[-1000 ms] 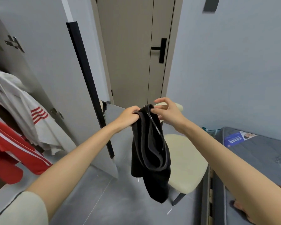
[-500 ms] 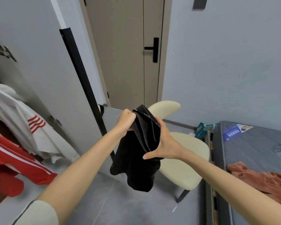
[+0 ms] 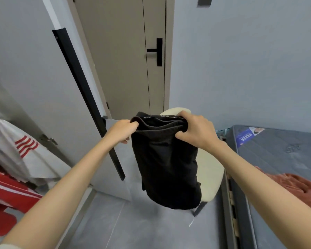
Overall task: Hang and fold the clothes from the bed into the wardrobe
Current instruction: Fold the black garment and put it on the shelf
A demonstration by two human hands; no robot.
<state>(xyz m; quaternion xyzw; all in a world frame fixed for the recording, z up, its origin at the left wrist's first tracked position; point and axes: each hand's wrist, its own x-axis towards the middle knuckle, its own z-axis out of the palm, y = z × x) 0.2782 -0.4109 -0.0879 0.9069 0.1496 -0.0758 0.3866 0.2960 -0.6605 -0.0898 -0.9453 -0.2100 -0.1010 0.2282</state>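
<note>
The black cloth garment [image 3: 165,159] gripped by the left hand [image 3: 121,131] and the right hand [image 3: 196,133] looks soft and matt, without sheen. Just behind the grip, the cream padded chair [image 3: 211,177] is smooth and matt. Right of the grip lie a grey quilted fabric mattress [image 3: 276,159] and a rust-coloured plush cloth [image 3: 298,186]. Far beyond it, the black bar-shaped door handle [image 3: 158,51] is matt.

A black garment [image 3: 165,162] is hanging in the air, with its doubled top edge being held nearly level between the left hand [image 3: 121,131] and the right hand [image 3: 196,131]. Each hand is gripping one end, and the rest is dropping straight down. A rust-coloured garment [image 3: 294,186] is lying crumpled on the grey bed [image 3: 280,151] at the right. In the open wardrobe [image 3: 34,78] at the left a white garment with red stripes [image 3: 22,150] is hanging down, and a red garment with a white stripe [image 3: 7,191] is showing just below it.
</note>
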